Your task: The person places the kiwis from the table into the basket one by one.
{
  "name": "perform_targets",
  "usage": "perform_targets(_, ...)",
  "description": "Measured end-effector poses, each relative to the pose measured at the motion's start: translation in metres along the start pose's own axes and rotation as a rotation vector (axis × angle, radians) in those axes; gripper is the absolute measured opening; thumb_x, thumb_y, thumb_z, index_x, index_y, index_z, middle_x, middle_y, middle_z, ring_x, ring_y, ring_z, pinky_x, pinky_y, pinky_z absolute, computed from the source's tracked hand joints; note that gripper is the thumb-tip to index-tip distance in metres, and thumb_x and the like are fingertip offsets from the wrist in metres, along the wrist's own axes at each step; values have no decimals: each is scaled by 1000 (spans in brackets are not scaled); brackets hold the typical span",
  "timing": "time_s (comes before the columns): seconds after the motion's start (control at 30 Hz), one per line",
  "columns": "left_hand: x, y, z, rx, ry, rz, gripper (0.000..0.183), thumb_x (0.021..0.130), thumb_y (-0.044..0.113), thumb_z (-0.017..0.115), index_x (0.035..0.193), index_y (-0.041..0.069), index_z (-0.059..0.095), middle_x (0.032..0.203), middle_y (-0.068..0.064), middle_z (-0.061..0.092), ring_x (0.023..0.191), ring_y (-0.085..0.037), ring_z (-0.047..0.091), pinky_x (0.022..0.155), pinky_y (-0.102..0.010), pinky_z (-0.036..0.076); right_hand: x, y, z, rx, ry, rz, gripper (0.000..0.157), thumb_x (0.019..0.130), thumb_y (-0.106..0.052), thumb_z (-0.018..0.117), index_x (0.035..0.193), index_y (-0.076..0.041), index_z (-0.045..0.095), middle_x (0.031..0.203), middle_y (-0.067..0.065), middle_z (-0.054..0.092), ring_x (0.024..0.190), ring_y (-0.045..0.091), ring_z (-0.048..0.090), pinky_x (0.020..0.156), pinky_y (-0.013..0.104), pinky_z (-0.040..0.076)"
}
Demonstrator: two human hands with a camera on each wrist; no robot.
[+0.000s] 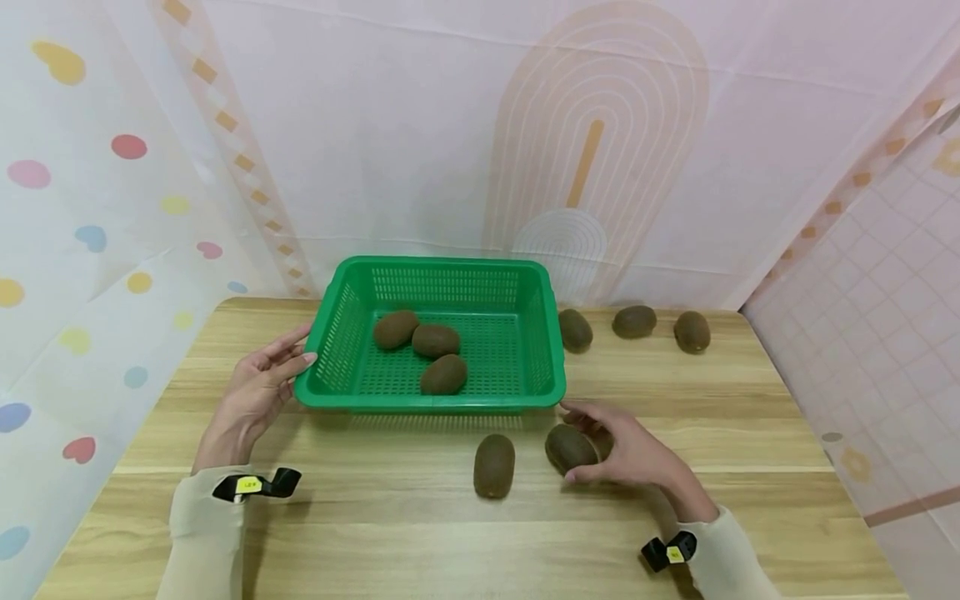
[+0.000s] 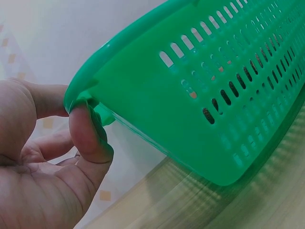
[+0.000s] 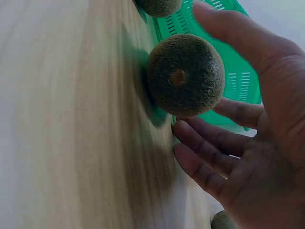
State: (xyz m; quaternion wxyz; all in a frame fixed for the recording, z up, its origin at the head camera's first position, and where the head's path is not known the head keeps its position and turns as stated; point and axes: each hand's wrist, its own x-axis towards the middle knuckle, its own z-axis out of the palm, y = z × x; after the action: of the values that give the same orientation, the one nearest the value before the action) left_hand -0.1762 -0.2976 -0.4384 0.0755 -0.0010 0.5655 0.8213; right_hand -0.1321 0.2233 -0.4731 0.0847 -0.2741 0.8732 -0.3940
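A green plastic basket [image 1: 430,402] stands on the table with three kiwis [image 1: 444,375] inside. At its left end my left hand [image 1: 258,387] pinches the rim; in the left wrist view the thumb and fingers [image 2: 86,131] close on the edge of the basket [image 2: 143,109]. My right hand [image 1: 630,446] is spread around a kiwi [image 1: 570,449] in front of the basket's right corner. In the right wrist view the thumb stands apart from that kiwi [image 3: 186,74], and the fingers lie behind and beside it. Another kiwi [image 1: 494,467] lies to its left.
Three more kiwis lie at the back right: one [image 1: 575,331] close beside the basket, one [image 1: 634,322] in the middle, one [image 1: 692,332] farthest right. The wooden table [image 1: 420,542] meets a patterned cloth backdrop [image 1: 420,142] at its back edge.
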Motion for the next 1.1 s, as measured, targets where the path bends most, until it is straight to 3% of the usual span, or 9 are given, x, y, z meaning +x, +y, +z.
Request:
perform_targets(0.3,0,1,0,-2,-9,11,55,99,-1,65,150,11,52,107,0,70,91,-10,73,76,-21,63,-1,1,3,-1,-44,29,71,81,-40,88,141,-14,61,132,-4,66,113,12,62,90,27,57)
perform_targets(0.67,0,0,1,7,-3,11,55,99,-1,65,150,11,52,106,1,70,91,-9,73,75,-21,63,-3,1,1,29,-38,40,70,81,-39,88,141,-14,61,133,-2,66,111,12,62,90,28,58)
perform_targets(1.1,0,1,1,12,10,1,59,98,0,66,154,10,47,108,1,69,92,-8,72,77,-20,63,-5,-3,-12,39,25,92,67,83,-35,87,141,-14,62,138,0,65,110,16,63,91,29,59)
